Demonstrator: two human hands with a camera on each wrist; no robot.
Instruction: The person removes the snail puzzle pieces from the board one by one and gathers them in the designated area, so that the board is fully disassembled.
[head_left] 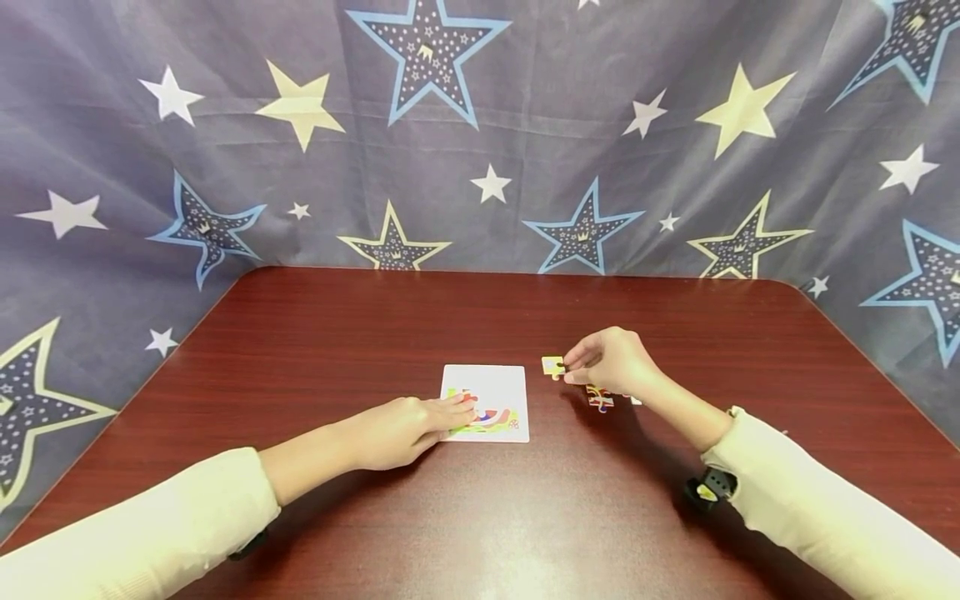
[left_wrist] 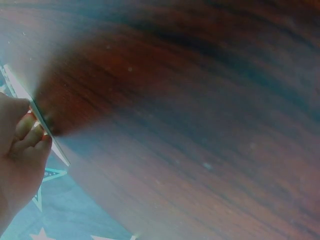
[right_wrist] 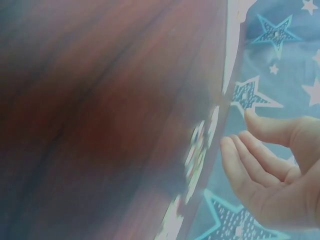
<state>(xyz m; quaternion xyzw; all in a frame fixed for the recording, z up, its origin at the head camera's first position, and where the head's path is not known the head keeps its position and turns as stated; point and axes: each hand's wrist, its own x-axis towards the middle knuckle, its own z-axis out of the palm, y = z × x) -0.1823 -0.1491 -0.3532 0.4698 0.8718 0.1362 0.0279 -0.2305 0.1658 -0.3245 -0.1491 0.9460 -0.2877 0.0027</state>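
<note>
My left hand (head_left: 408, 427) rests on the left part of a white square puzzle board (head_left: 495, 380), its fingers laid over the coloured pieces in the lower half. In the left wrist view, thumb and fingers are at the edge of that board (left_wrist: 20, 89). To the right of the board, my right hand (head_left: 618, 360) hovers with its fingertips close to a yellow puzzle piece (head_left: 552, 365). A gap between thumb and fingers shows in the right wrist view, with nothing in it. Beneath the right hand lie multicoloured puzzle pieces (head_left: 599, 399), partly hidden by it.
Everything lies on a dark red wooden table (head_left: 360, 325). Behind its far edge hangs a grey curtain (head_left: 480, 225) with stars. A whitish piece (head_left: 635, 401) shows just beneath the right wrist.
</note>
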